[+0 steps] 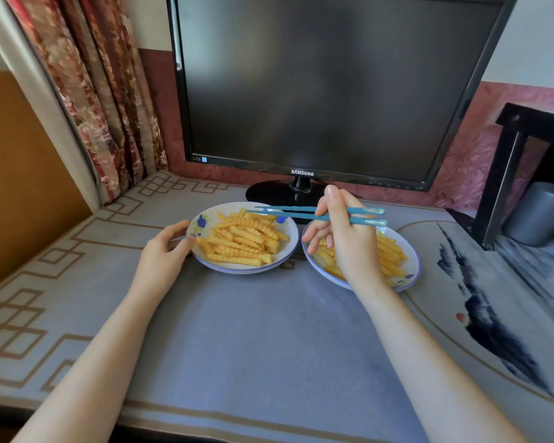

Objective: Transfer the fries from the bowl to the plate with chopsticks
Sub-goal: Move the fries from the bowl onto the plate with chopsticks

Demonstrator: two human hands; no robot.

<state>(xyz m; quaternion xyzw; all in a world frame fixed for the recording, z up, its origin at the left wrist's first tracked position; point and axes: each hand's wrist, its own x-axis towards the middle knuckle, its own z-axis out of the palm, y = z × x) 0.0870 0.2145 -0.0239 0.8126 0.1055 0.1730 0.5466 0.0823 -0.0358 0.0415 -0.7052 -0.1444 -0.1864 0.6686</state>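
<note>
Two white dishes with blue rims stand side by side on the table, both holding crinkle-cut fries. The left dish (pixel 288 230) carries a big heap of fries (pixel 242 241). The right dish (pixel 413 266) holds fewer fries (pixel 390 254), partly hidden by my right hand (pixel 343 231). That hand grips a pair of teal chopsticks (pixel 288 212), which lie nearly level with their tips over the far edge of the left dish; nothing is pinched between the tips. My left hand (pixel 165 247) holds the left dish by its near-left rim.
A black monitor (pixel 333 87) on a round foot (pixel 282 191) stands right behind the dishes. A flowered curtain (pixel 103 100) hangs at the back left. At the right are a dark wooden stand (pixel 506 167) and a grey cylinder (pixel 538 212). A patterned cloth (pixel 253 330) covers the table.
</note>
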